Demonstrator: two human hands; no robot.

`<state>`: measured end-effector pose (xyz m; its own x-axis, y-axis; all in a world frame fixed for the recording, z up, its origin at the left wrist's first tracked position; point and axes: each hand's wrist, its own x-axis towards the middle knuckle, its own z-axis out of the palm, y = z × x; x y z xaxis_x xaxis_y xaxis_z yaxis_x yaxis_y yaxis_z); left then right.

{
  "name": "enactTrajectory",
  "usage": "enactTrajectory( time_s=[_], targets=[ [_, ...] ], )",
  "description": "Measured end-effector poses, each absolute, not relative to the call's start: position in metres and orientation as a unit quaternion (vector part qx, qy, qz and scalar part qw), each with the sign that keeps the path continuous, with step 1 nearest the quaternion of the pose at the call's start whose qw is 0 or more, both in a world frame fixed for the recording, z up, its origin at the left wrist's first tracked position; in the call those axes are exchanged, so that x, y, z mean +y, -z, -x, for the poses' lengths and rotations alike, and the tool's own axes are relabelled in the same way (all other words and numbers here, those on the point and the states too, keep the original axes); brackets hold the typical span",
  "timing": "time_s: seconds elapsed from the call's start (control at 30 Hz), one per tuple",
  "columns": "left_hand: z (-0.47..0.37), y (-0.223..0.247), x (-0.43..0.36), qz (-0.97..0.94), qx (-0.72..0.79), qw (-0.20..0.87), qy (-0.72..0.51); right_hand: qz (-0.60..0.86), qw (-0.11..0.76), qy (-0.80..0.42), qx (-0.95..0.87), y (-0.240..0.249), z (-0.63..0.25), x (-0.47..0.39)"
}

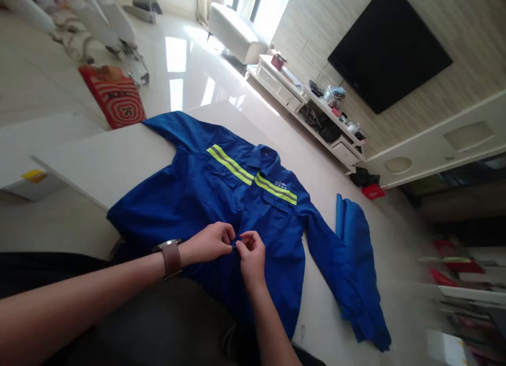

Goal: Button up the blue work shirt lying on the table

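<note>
A blue work jacket (pixel 190 192) is lying spread, front side up, on the pale worktop (pixel 130 152), its collar (pixel 264 157) pointing away from the person. The cloth is looking soft and floppy, fairly light for its spread, neither slippery nor fragile; wrinkles are forming easily across its body, so a loose grip would likely be gathering folds. The collar and doubled front edge are probably offering the firmest holds, while the shoulders are suiting a two-sided lift. The yellow reflective bands (pixel 231 164) across the chest are likely bending a little more stiffly.

At the jacket's front opening, below the bands, the left hand (pixel 209 243) and right hand (pixel 253 255) are meeting, fingers bent and tips drawn narrow, pinching the front edge between them; whether a button is sitting there is too small to tell. A watch (pixel 171 258) is circling the left wrist.

Just beside the jacket's right-hand sleeve, more blue cloth (pixel 358 223) is lying, the sleeve partly overlapping it. Past the opposite sleeve's end, a red bag (pixel 118 99) is standing. Well beyond the jacket's collar, a white cabinet (pixel 272 78) is running along the wall, and a television (pixel 389 49) is hanging above it.
</note>
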<state>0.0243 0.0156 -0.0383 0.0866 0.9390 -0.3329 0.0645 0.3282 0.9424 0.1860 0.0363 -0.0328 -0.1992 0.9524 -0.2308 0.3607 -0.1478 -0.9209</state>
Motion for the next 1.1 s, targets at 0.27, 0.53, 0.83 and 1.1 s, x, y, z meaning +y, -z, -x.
enactTrajectory(
  time_s=[0.27, 0.53, 0.83, 1.1],
  targets=[
    [-0.022, 0.037, -0.008, -0.438, 0.589, 0.620, -0.278, 0.494, 0.165, -0.293, -0.802, 0.029, -0.183, 0.033],
    [-0.007, -0.007, 0.004, -0.590, 0.590, 0.550, 0.033, 0.504, 0.060, -0.212, -0.835, 0.021, -0.182, 0.026],
    [-0.004, 0.010, 0.016, -0.630, 0.676, 0.347, -0.162, 0.488, -0.001, -0.167, -0.857, 0.013, -0.186, 0.026],
    [-0.008, 0.027, 0.017, -0.614, 0.680, 0.366, -0.166, 0.449, -0.010, -0.152, -0.881, 0.016, -0.190, 0.027]
  ],
)
